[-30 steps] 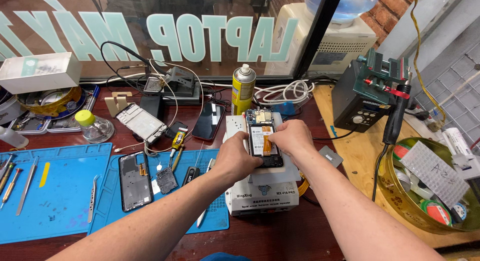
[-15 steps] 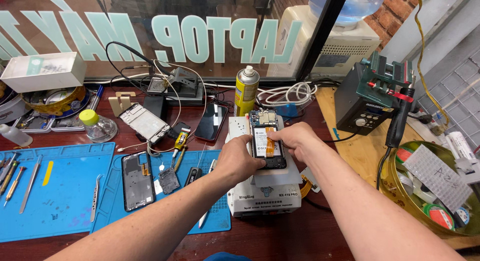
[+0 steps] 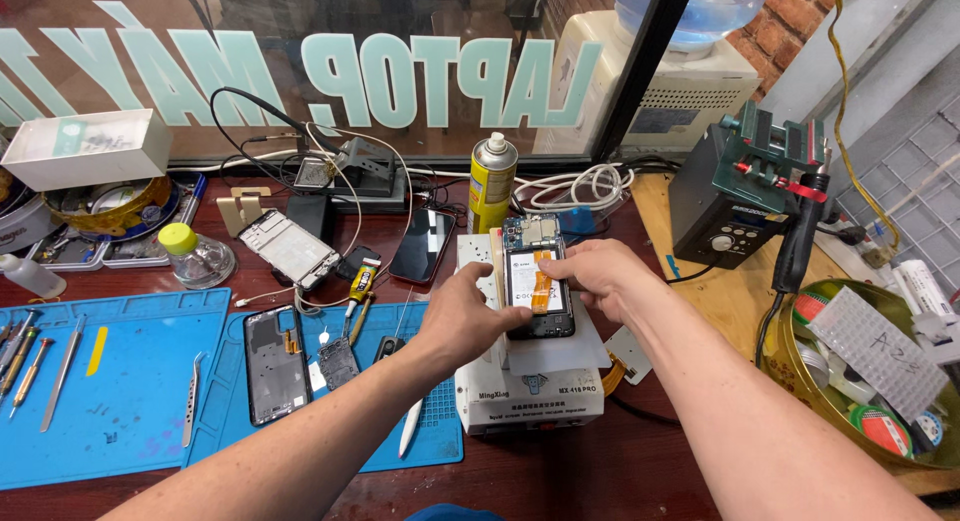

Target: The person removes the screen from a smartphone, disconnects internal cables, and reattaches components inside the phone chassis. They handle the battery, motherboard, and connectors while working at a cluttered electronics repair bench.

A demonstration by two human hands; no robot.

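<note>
1. Dark wooden bench with blue mats is seen nearest.
2. An opened phone lies on a white heating machine, pinched at its edges by the left hand and right hand.
3. It is judged light, stiff and fragile; its frame edges are best gripped.
4. A spray can stands beyond.

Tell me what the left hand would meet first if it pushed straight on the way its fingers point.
The left hand points up-right across the opened phone; going on, it would probably meet the right hand first, though depth is hard to judge.
</note>
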